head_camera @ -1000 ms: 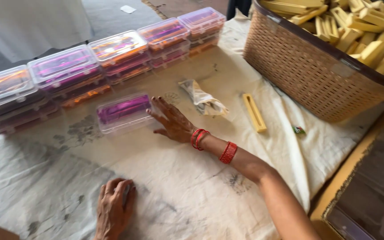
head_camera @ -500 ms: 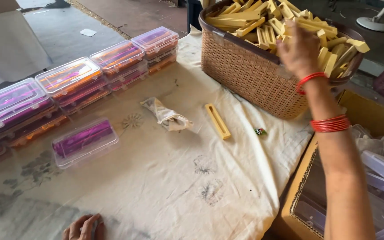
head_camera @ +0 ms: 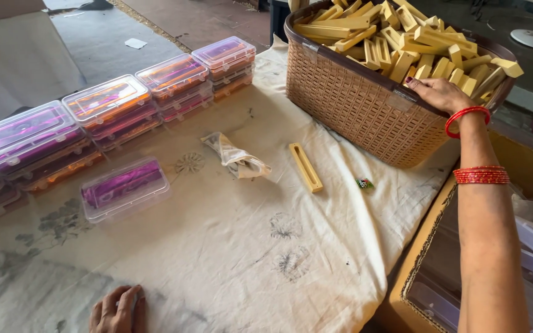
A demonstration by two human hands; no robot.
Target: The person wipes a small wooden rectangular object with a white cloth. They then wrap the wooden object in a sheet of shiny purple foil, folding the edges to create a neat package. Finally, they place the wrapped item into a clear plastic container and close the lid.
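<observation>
The right hand point(head_camera: 439, 92) lay spread over the woven basket's point(head_camera: 353, 111) rim at the table's far right corner, touching yellow sticks point(head_camera: 402, 43). The left hand point(head_camera: 117, 309) pressed flat on the cloth point(head_camera: 248, 246) at the near edge, bracing.

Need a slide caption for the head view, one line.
Right hand reaches into basket of yellow pieces; left hand rests on cloth.

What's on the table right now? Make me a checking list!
Surface: table under a stained white cloth.
Job's things: brown basket full of yellow pieces; one yellow piece on the cloth.
Clutter: crumpled wrapper; clear boxes stacked in a row; single clear box.
Grippers: right hand on the basket rim; left hand flat on the cloth.
Cables: nothing seen.
Surroundings: cardboard carton, grey floor.
</observation>
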